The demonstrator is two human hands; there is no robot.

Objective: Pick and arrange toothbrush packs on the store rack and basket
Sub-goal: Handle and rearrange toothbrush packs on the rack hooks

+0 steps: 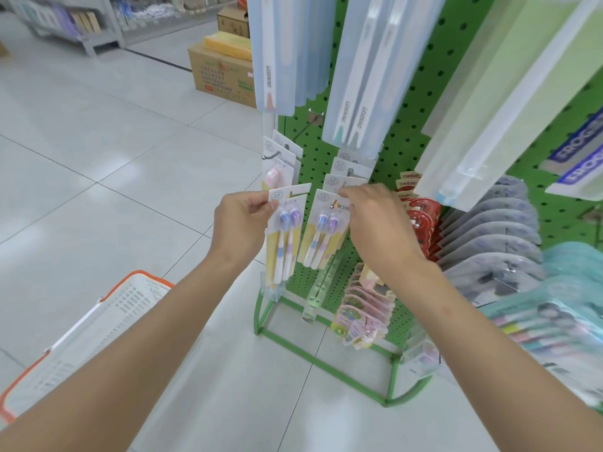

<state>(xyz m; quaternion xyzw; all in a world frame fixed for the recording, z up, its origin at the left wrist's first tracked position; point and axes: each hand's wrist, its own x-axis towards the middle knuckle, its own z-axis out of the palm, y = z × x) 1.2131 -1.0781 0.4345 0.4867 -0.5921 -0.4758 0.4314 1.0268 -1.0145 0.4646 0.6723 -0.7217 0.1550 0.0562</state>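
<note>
left hand [239, 220]: we pinch the held pack [284, 236] by the top corner of its card.
held pack: two toothbrushes, upright, just at 9 o'clock of the hanging pack [323, 230].
right hand [375, 220]: our fingers curl onto the hanging pack's card top, by its hook [334, 204].
rack [424, 93]: green pegboard, filling 1 o'clock.
basket [98, 327]: white, orange rim, on the floor at 8 o'clock, well apart from our hands.

Single head-worn wide-angle view, aimed forward and steeply down from standing height, close to the green perforated metal display rack [421, 102] ahead, with pale glossy tiled floor [98, 141] left and white slotted plastic basket with orange rim [107, 318] lower left.
</note>
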